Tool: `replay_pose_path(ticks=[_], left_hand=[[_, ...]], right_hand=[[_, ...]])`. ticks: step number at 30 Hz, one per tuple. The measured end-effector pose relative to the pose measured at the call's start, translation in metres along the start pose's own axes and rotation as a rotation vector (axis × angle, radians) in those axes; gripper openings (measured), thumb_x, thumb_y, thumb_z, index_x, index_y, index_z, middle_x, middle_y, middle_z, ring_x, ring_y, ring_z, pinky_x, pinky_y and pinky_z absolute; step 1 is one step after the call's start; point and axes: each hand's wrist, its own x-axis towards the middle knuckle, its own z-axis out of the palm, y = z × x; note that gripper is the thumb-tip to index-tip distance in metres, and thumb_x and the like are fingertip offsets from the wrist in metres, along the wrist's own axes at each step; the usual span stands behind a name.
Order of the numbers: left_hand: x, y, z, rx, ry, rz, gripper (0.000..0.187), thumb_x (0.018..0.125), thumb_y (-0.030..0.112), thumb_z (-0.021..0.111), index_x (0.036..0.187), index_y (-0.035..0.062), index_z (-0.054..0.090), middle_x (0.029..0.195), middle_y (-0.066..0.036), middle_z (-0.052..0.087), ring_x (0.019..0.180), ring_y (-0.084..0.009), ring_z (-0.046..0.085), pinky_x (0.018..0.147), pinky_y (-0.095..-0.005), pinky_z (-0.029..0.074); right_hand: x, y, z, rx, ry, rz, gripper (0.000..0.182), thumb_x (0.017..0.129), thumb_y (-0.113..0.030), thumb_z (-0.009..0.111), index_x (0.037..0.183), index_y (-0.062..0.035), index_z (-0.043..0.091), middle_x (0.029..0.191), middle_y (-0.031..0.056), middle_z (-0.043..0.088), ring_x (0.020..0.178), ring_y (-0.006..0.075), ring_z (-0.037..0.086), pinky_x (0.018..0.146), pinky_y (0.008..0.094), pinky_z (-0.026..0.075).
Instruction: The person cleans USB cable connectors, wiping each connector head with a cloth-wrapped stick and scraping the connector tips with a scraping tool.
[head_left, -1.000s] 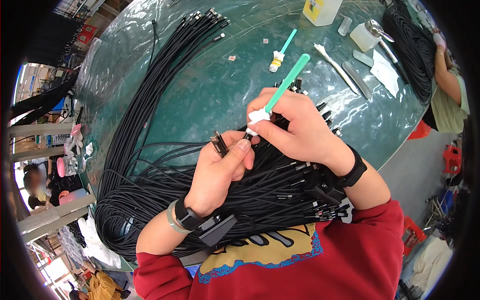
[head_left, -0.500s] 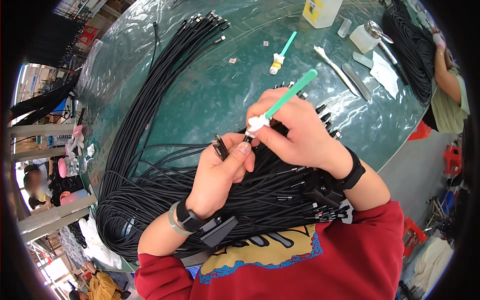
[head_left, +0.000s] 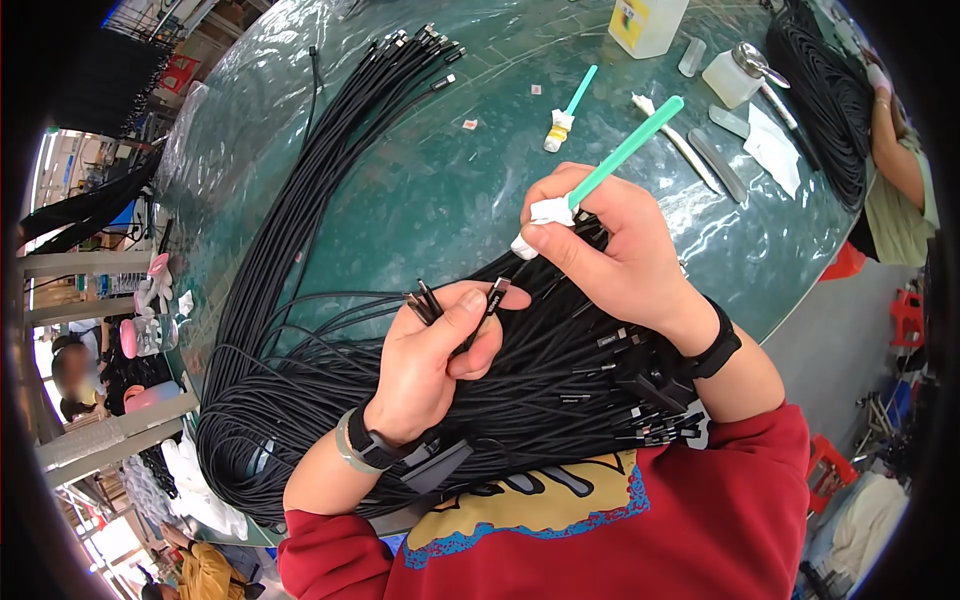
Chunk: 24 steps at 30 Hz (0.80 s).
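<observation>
My left hand (head_left: 425, 365) is closed around a few black cables, and one cable connector (head_left: 494, 298) sticks up between thumb and finger. More connector ends poke out at the knuckles. Just above it, my right hand (head_left: 610, 250) grips a green stick (head_left: 630, 150) whose lower end is wrapped in white cloth (head_left: 548, 214). The cloth tip points down toward the connector, with a gap between them. Under both hands lies a large bundle of black cables (head_left: 300, 400), looped at the left and with connector ends at the right.
On the green table (head_left: 420, 190) lie a second wrapped stick (head_left: 560, 130), a white tube-like piece (head_left: 680, 145), grey strips and a white cloth (head_left: 770, 150). Two bottles, a plastic bottle (head_left: 645, 25) and a pump bottle (head_left: 732, 78), stand at the back. Another person's arm (head_left: 893, 150) is at right beside coiled cables.
My right hand has moved up and right, lifting the wrapped stick off the connector. My left hand has dropped slightly, and its connector now shows tilted upward.
</observation>
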Motion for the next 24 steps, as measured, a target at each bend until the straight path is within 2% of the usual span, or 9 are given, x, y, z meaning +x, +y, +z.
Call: replay_pose_path(ticks=[2, 4, 7, 10, 13, 14, 17, 24], left_hand=[[0.000, 0.000, -0.001, -0.006, -0.029, -0.026, 0.027, 0.086, 0.018, 0.044, 0.093, -0.0067, 0.052, 0.053, 0.001, 0.041, 0.045, -0.0038, 0.028, 0.042, -0.0187, 0.021], [-0.001, 0.000, -0.001, -0.010, -0.043, -0.037, 0.025, 0.085, 0.016, 0.046, 0.093, -0.0065, 0.053, 0.054, 0.001, 0.042, 0.046, -0.0037, 0.030, 0.042, -0.0185, 0.021], [-0.005, 0.000, 0.007, 0.224, 0.140, 0.301, 0.018, 0.083, 0.008, 0.052, 0.096, -0.0037, 0.054, 0.062, 0.001, 0.050, 0.052, -0.0033, 0.041, 0.046, -0.0166, 0.031], [-0.006, -0.002, 0.009, 0.213, 0.164, 0.283, 0.016, 0.081, 0.004, 0.054, 0.095, -0.0035, 0.053, 0.065, 0.000, 0.053, 0.055, -0.0034, 0.044, 0.049, -0.0163, 0.034], [-0.006, -0.004, 0.008, 0.220, 0.159, 0.277, 0.015, 0.080, 0.002, 0.054, 0.094, -0.0035, 0.053, 0.068, -0.001, 0.054, 0.056, -0.0035, 0.046, 0.051, -0.0162, 0.036], [-0.005, -0.005, 0.007, 0.232, 0.144, 0.283, 0.014, 0.081, 0.002, 0.054, 0.094, -0.0037, 0.053, 0.068, -0.001, 0.055, 0.057, -0.0035, 0.046, 0.051, -0.0162, 0.036], [-0.004, -0.007, 0.006, 0.221, 0.134, 0.297, 0.014, 0.081, 0.002, 0.053, 0.093, -0.0041, 0.052, 0.068, -0.001, 0.055, 0.057, -0.0036, 0.046, 0.052, -0.0164, 0.036], [-0.005, -0.002, 0.007, 0.193, 0.159, 0.344, 0.015, 0.081, 0.003, 0.054, 0.093, -0.0050, 0.052, 0.068, -0.002, 0.054, 0.057, -0.0042, 0.046, 0.052, -0.0167, 0.036]], right_hand=[[-0.001, -0.002, 0.000, 0.016, -0.006, 0.015, 0.011, 0.076, -0.005, 0.058, 0.086, -0.0008, 0.054, 0.073, 0.0038, 0.054, 0.067, 0.0123, 0.051, 0.060, 0.0236, 0.039], [-0.002, -0.004, 0.000, 0.171, -0.003, 0.119, 0.012, 0.077, -0.004, 0.057, 0.087, 0.0001, 0.053, 0.075, 0.0037, 0.054, 0.068, 0.0116, 0.051, 0.061, 0.0232, 0.039], [-0.004, -0.009, 0.001, 0.288, -0.004, 0.183, 0.012, 0.077, -0.003, 0.056, 0.089, 0.0009, 0.053, 0.077, 0.0038, 0.054, 0.069, 0.0109, 0.050, 0.061, 0.0230, 0.039], [-0.005, -0.011, 0.002, 0.362, -0.005, 0.206, 0.013, 0.078, -0.001, 0.055, 0.090, 0.0014, 0.053, 0.079, 0.0041, 0.054, 0.070, 0.0102, 0.050, 0.061, 0.0229, 0.039], [-0.006, -0.007, 0.008, 0.218, -0.024, -0.003, 0.012, 0.075, -0.001, 0.057, 0.087, -0.0003, 0.054, 0.077, 0.0042, 0.056, 0.068, 0.0125, 0.051, 0.061, 0.0240, 0.039], [-0.005, -0.007, 0.009, 0.218, -0.022, -0.002, 0.012, 0.075, -0.001, 0.057, 0.087, -0.0003, 0.054, 0.077, 0.0042, 0.056, 0.068, 0.0125, 0.051, 0.061, 0.0240, 0.039], [0.000, -0.005, 0.010, -0.123, -0.041, -0.274, 0.010, 0.072, -0.002, 0.059, 0.082, -0.0027, 0.055, 0.074, 0.0039, 0.056, 0.065, 0.0169, 0.051, 0.062, 0.0273, 0.039], [0.001, -0.003, 0.009, -0.079, -0.022, -0.359, 0.009, 0.069, -0.002, 0.059, 0.077, -0.0047, 0.055, 0.070, 0.0033, 0.056, 0.063, 0.0196, 0.050, 0.062, 0.0302, 0.037]])
